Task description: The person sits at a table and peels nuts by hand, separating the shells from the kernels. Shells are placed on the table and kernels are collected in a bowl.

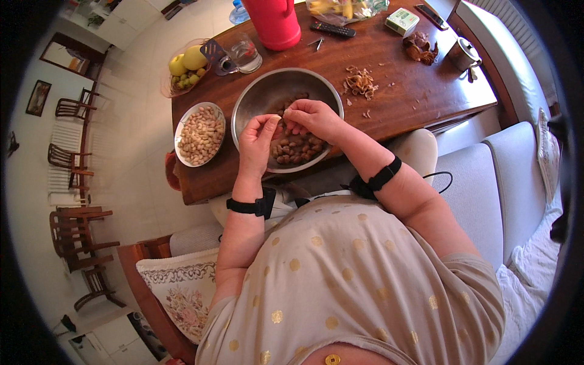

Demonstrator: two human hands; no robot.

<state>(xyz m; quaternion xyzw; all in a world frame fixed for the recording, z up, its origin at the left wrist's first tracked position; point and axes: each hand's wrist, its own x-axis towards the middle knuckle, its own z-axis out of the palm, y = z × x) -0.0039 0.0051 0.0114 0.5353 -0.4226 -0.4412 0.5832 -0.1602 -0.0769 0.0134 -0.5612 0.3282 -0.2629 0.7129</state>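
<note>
My left hand (258, 141) is over the stainless steel bowl (255, 91), its thumb against the index finger. Facing it at nearly the same height, my right hand (315, 117) also has thumb and index finger pinched together. The fingertips of both hands almost meet. Any small thing between them is too hidden to make out. Brown unpeeled nuts (296, 150) lie in the bottom of the bowl, partly covered by my hands. Left of the bowl, a white oval dish (179, 153) is heaped with pale nut kernels (200, 137).
On the wooden table (388, 109), thin brown peelings (360, 83) lie right of the bowl. Behind stand a fruit basket (169, 89), a glass mug of water (246, 57) and a red pitcher (276, 27). A remote control (333, 29) and lidded metal cup (463, 52) are farther right.
</note>
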